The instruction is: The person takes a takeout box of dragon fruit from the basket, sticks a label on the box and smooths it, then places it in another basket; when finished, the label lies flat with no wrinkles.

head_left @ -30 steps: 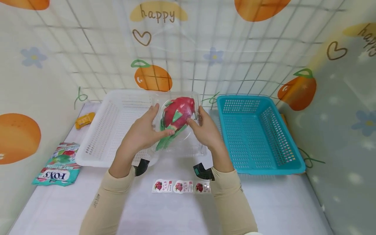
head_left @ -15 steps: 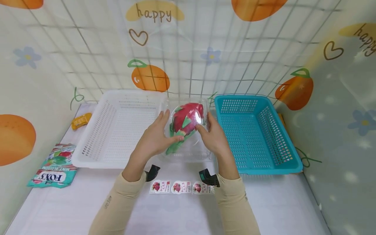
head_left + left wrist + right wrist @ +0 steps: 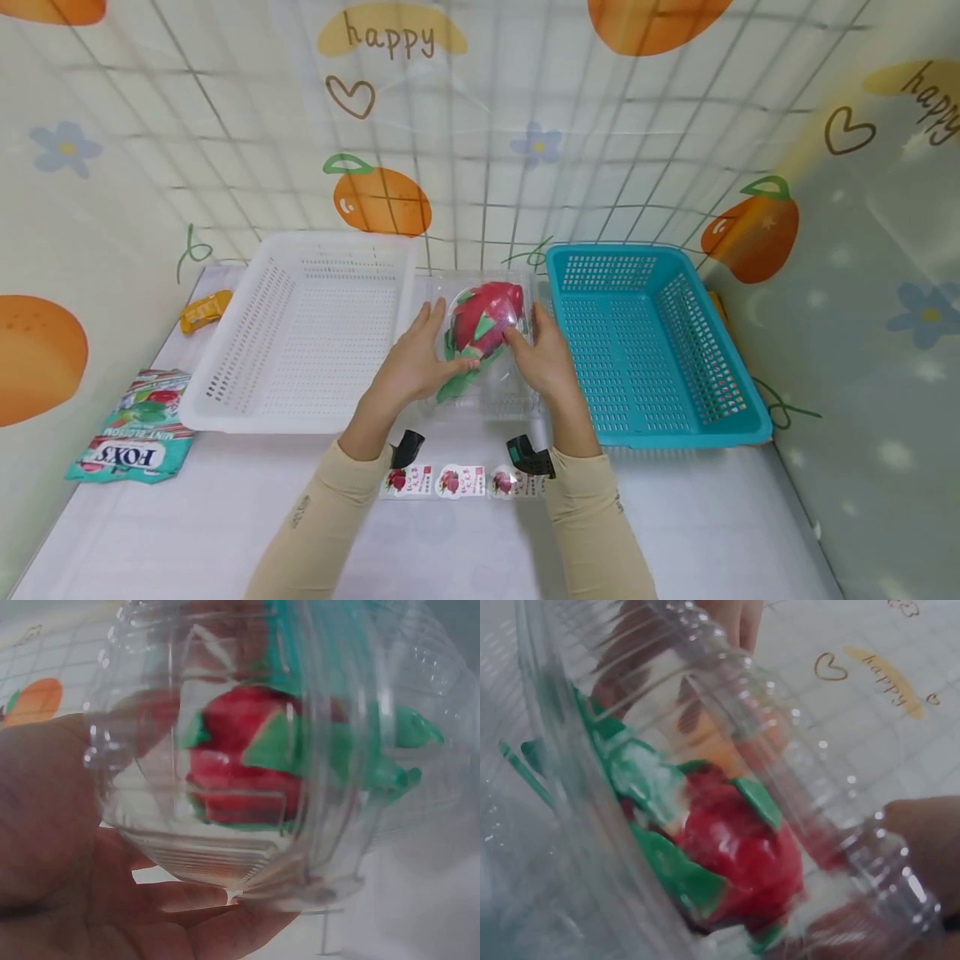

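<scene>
A clear plastic clamshell box (image 3: 491,402) is held between my two hands in the middle of the head view. Inside it lies a red dragon fruit (image 3: 489,317) with green leaf tips, seen through the plastic in both wrist views. My left hand (image 3: 408,368) grips the box's left side, its thumb over the top and fingers along the side. On the opposite side my right hand (image 3: 547,360) holds the box in a similar way. In the left wrist view, the left fingers (image 3: 180,896) curve beneath the box (image 3: 300,892). The lid looks closed over the fruit.
A white basket (image 3: 322,421) stands to the left, a teal basket (image 3: 630,367) to the right. Near me lies a strip of dragon fruit labels (image 3: 460,482), partly under the wrists. A FOX'S candy bag (image 3: 135,429) and an orange wrapped candy (image 3: 205,311) lie at far left.
Both hands have carried the box to the right and down in the head view, off the white basket's edge to the gap between the baskets. Their hold looks the same.
</scene>
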The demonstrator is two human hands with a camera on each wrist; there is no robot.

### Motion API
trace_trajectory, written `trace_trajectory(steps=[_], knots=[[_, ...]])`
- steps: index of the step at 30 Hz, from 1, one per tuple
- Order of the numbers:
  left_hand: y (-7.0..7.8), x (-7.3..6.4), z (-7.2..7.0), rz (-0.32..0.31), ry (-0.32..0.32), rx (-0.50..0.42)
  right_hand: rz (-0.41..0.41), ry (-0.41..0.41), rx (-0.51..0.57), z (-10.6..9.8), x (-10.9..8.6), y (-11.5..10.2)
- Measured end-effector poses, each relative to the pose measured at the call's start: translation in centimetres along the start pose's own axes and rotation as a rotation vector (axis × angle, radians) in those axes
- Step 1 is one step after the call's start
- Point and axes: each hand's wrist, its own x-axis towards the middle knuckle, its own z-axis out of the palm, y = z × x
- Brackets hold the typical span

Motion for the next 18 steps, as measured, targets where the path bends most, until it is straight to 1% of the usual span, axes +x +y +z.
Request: trace_trajectory(steps=[8,18], knots=[[-0.3,0.2,0.9,-0.015,-0.004,0.003,0.012,0.004,0.037,1.1,0.5,1.3],[-0.4,0.4,0.9,-0.016,-0.017,0.016,0.025,0.027,0.023,1.6,0.6,2.1]])
